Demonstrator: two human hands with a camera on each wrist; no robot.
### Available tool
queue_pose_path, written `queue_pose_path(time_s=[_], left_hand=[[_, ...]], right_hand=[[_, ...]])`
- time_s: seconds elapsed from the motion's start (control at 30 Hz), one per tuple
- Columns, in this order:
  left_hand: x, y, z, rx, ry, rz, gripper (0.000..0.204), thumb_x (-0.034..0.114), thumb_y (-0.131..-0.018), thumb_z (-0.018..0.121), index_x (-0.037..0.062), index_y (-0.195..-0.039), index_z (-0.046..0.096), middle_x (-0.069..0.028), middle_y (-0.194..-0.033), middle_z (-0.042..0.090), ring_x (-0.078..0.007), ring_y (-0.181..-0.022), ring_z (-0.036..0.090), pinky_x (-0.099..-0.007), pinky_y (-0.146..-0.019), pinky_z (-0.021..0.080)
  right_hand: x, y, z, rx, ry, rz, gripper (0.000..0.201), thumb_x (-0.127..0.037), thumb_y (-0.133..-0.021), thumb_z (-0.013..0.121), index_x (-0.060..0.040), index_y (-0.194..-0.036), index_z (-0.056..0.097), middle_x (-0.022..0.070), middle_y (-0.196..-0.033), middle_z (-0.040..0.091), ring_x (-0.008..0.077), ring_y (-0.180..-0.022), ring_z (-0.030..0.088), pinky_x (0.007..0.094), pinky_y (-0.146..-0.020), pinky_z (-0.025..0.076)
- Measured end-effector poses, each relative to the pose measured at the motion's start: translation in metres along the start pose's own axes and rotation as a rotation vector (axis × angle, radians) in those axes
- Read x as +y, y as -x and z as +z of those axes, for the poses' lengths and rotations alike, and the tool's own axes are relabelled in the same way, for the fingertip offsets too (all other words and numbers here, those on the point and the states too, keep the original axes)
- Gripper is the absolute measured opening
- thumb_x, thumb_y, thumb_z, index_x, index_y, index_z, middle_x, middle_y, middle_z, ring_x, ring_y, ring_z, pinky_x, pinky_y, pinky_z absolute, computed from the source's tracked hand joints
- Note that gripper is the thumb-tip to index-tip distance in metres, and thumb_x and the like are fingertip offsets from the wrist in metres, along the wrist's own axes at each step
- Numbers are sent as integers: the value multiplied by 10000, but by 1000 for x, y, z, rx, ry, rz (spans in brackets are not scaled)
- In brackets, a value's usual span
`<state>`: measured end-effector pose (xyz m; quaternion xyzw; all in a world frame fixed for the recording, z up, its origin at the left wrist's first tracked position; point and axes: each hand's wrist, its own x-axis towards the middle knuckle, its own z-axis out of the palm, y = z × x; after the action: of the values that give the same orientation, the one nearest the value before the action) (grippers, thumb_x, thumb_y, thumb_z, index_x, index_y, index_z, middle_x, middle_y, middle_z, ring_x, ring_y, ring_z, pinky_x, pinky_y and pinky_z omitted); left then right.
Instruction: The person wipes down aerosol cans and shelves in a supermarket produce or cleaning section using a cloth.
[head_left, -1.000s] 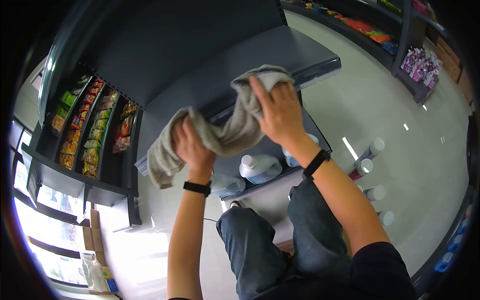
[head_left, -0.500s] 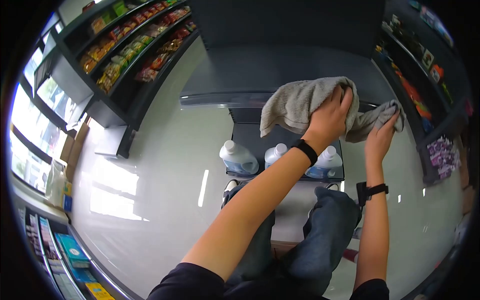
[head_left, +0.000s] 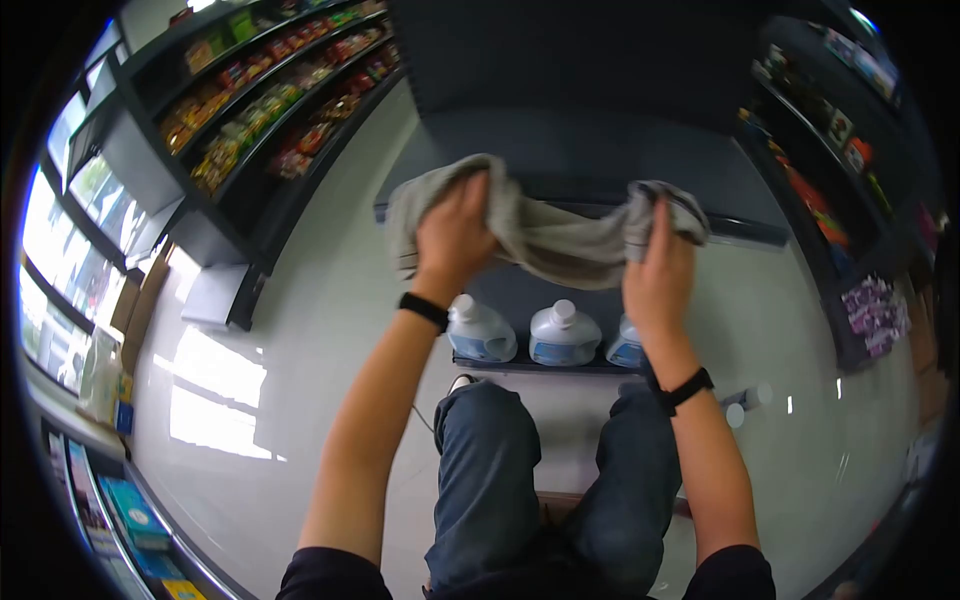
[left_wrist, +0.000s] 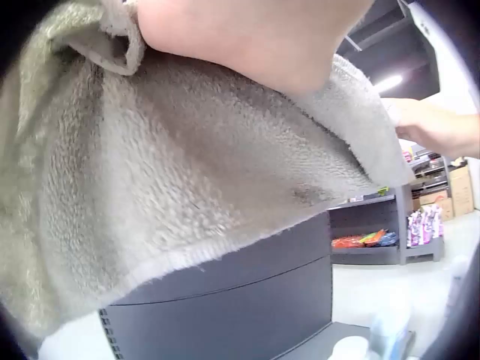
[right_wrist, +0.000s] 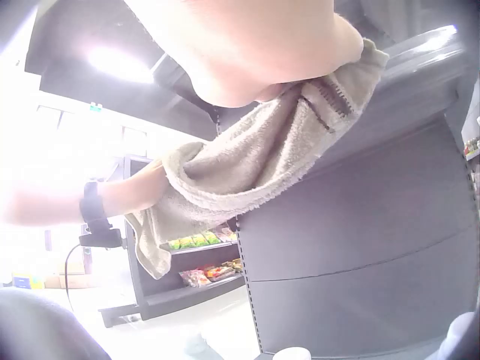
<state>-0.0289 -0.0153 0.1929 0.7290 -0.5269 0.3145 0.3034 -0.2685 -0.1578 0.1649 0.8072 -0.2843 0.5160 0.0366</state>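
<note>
Mostly hidden fingers, L hand [head_left: 452, 232] & R hand [head_left: 655, 275] prob. gripping towel [head_left: 545, 238] ends.

Bright daylight is admitted at left, glare is thrown on the floor [head_left: 215, 400], edges are fisheye-warped, wrist views are blurred.

Bare forearms, black wristbands [head_left: 424, 311], short black sleeves [head_left: 330, 578], blue jeans [head_left: 487, 480].
</note>
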Motion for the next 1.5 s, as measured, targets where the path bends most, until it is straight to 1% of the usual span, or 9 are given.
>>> queue_pose_path(time_s=[0.27, 0.37, 0.4, 0.5, 0.7, 0.97, 1.13, 1.3, 1.5], left_hand=[[-54, -34, -34, -285, -159, -294, 483, 397, -985, 449, 73, -1294, 630, -226, -1168, 708, -417, -1086, 661, -507, -928, 510], [-98, -46, 10, -314, -178, 117, 479, 370, -1001, 427, 69, -1318, 623, -233, -1239, 682, -382, -1159, 642, -481, -985, 505], [-58, -58, 7, -438, -177, -57, 477, 342, -1016, 419, 57, -1347, 608, -218, -1333, 643, -361, -1224, 617, -454, -1031, 499], [-2, -75, 43, -426, -124, 291, 478, 319, -1017, 436, 42, -1375, 590, -187, -1408, 609, -363, -1272, 597, -448, -1063, 483], [136, -96, 96, -383, -123, 187, 474, 350, -991, 438, 68, -1323, 625, -162, -1262, 694, -340, -1149, 675, -442, -943, 549], [221, -99, 108, -260, 56, 18, 344, 325, -955, 481, 70, -1046, 692, -162, -1047, 745, -343, -947, 722, -451, -794, 563], [189, -77, 84, -160, 222, 192, 421, 279, -940, 577, 44, -1287, 621, -113, -1003, 704, -301, -947, 688, -443, -792, 545], [101, -36, 26, 44, -9, 165, 424, 296, -917, 655, 45, -1258, 640, -124, -952, 683, -303, -942, 659, -429, -866, 505], [24, -43, -11, -217, -211, -24, 485, 422, -1022, 504, 2, -1237, 615, -194, -922, 709, -361, -926, 680, -466, -868, 505]], right_hand=[[-37, -60, 29, -72, 34, -88, 481, -233, -806, 671, 20, -1214, 632, 215, -924, 695, 361, -927, 665, 468, -931, 482], [-33, -74, 38, -144, 4, 20, 450, -261, -822, 655, 22, -1173, 647, 201, -884, 720, 337, -906, 688, 451, -879, 496], [-28, -74, 38, -126, 37, 24, 411, -276, -845, 640, 14, -1135, 662, 178, -861, 737, 339, -855, 702, 453, -861, 503], [-1, -82, 30, -213, -6, 93, 399, -266, -873, 607, 7, -1160, 655, 182, -904, 748, 348, -879, 719, 463, -876, 509], [98, -117, -23, -659, 92, 356, 504, -254, -915, 504, -10, -1353, 553, 267, -1191, 703, 395, -1149, 677, 493, -1003, 488], [204, -121, -62, -547, 279, 628, 498, -263, -940, 474, 11, -1356, 505, 321, -1270, 649, 453, -1213, 628, 533, -1041, 471], [220, -122, -44, -596, 448, 538, 467, -259, -950, 465, 20, -1323, 495, 326, -1231, 663, 492, -1168, 636, 566, -1007, 477], [211, -113, -63, -638, 317, 458, 550, -459, -1043, 391, -11, -1335, 517, 341, -1212, 653, 503, -1188, 611, 556, -1016, 460], [148, -123, -73, -775, -3, 315, 677, -490, -1058, 393, 30, -1487, 450, 312, -1375, 584, 454, -1343, 512, 424, -1132, 392]])
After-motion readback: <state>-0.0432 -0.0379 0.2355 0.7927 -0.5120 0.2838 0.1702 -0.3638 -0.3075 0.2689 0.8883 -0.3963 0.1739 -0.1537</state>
